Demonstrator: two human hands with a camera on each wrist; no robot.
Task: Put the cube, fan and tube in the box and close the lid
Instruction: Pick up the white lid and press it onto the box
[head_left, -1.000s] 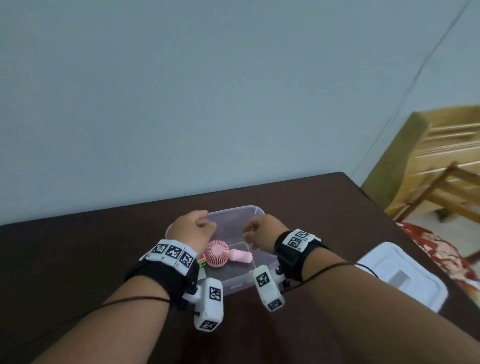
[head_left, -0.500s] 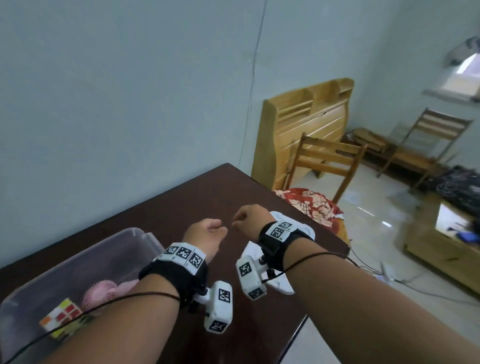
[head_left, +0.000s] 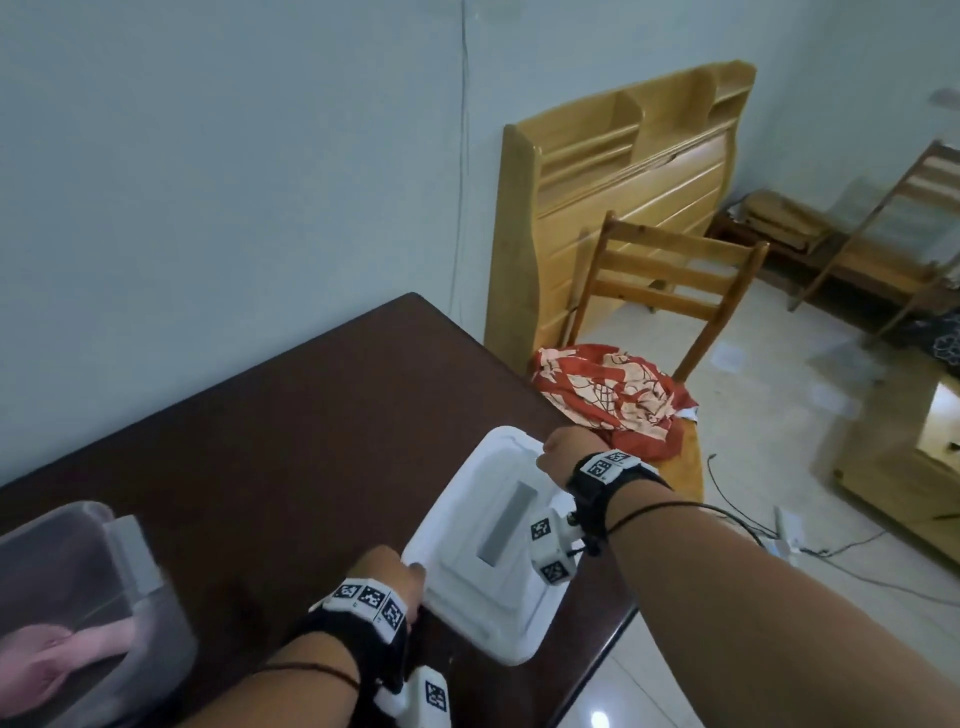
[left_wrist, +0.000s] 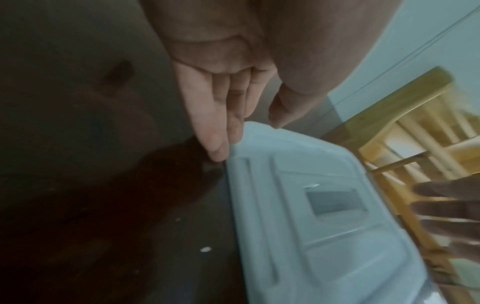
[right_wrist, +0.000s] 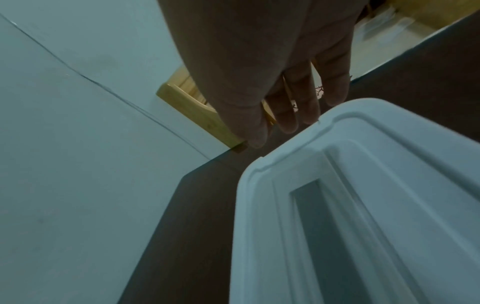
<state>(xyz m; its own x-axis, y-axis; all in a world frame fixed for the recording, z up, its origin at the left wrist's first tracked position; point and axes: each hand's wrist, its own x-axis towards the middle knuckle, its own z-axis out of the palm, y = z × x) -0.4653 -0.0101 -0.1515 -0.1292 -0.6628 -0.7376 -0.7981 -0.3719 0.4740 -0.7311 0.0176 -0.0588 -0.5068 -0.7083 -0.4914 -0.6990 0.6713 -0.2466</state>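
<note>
The white lid (head_left: 467, 551) lies flat on the dark table (head_left: 311, 415), close to its right edge. My left hand (head_left: 402, 574) touches the lid's near left rim with straight fingers (left_wrist: 215, 139), the thumb held apart above the lid (left_wrist: 324, 226). My right hand (head_left: 558, 452) is at the far right rim, its fingers (right_wrist: 288, 111) hanging straight past the lid's (right_wrist: 363, 205) edge. The translucent box (head_left: 130, 571) stands open at the left frame edge. The pink fan (head_left: 47, 665) shows blurred through its wall. The cube and tube cannot be made out.
A wooden chair (head_left: 675, 280) with a red patterned cloth (head_left: 613, 395) on its seat stands just past the table's right edge. Behind it a wooden headboard (head_left: 613, 171) leans on the wall. Cables (head_left: 810, 551) lie on the tiled floor.
Both hands have left the box and moved right to the lid, one to each end. My head has turned right, so the box now sits at the left frame edge.
</note>
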